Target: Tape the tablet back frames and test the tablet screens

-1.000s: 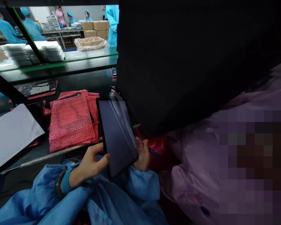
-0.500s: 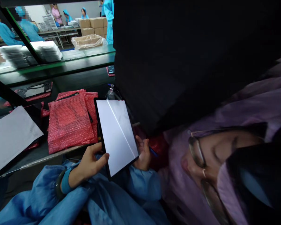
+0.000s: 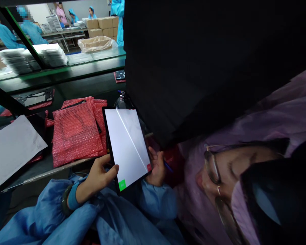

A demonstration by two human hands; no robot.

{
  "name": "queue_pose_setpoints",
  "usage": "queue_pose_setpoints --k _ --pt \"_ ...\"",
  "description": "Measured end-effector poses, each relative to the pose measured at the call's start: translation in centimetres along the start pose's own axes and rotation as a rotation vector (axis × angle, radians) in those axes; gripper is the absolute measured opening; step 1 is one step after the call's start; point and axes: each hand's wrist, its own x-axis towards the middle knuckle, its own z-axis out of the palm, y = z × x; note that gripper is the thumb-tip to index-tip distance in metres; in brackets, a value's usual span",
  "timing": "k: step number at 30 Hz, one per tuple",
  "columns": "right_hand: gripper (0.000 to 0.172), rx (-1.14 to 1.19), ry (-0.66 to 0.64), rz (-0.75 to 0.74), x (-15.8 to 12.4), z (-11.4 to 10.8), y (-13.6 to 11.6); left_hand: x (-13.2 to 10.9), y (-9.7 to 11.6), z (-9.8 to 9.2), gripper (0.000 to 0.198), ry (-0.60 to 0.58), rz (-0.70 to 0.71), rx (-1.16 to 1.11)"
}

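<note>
A tablet (image 3: 129,146) with a black frame and a lit white screen is tilted in front of me. A green square shows at its lower left corner and a red one at its lower right. Closed on the left edge, my left hand (image 3: 99,173) has its thumb over the frame. My right hand (image 3: 156,166) holds the lower right edge from the side and below, fingers curled and partly hidden. A blue pen (image 3: 167,166) sticks out beside that hand; its other end is hidden.
Red bubble-wrap pouches (image 3: 76,132) lie stacked on the bench left of the tablet, beside a white sheet (image 3: 14,149). A black curtain (image 3: 193,61) hangs at right. A co-worker in a pink garment (image 3: 193,197) leans close on my right. Stacked papers (image 3: 52,56) stand behind.
Green and red squares have appeared at the lower corners of the tablet's screen. Both hands stay almost where they were, and the co-worker's head has shifted slightly left.
</note>
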Motion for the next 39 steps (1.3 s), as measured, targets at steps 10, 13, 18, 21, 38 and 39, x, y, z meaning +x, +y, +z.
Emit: queue_pose_setpoints --k 10,13,18,21,38,39 --pt "0.049 -0.013 0.022 -0.073 -0.2 0.0 0.3 0.1 -0.3 0.1 0.022 0.007 -0.026 -0.037" --pt "0.049 -0.019 0.037 -0.074 -0.1 -0.2 0.4 0.1 -0.4 0.2 0.023 0.016 -0.046 -0.042" --pt "0.047 -0.014 0.028 -0.092 -0.1 -0.1 0.5 0.1 -0.3 0.2 0.022 0.025 -0.047 -0.04" --pt "0.048 -0.026 0.04 -0.087 -0.2 0.0 0.4 0.1 -0.4 0.1 0.023 0.027 -0.046 -0.035" --pt "0.048 -0.045 0.036 -0.114 0.0 -0.2 1.0 0.1 -1.1 -1.0 0.032 -0.142 0.018 -0.139" --pt "0.047 -0.051 0.033 -0.125 0.0 -0.2 0.9 0.1 -1.1 -1.2 0.033 -0.177 0.012 -0.148"
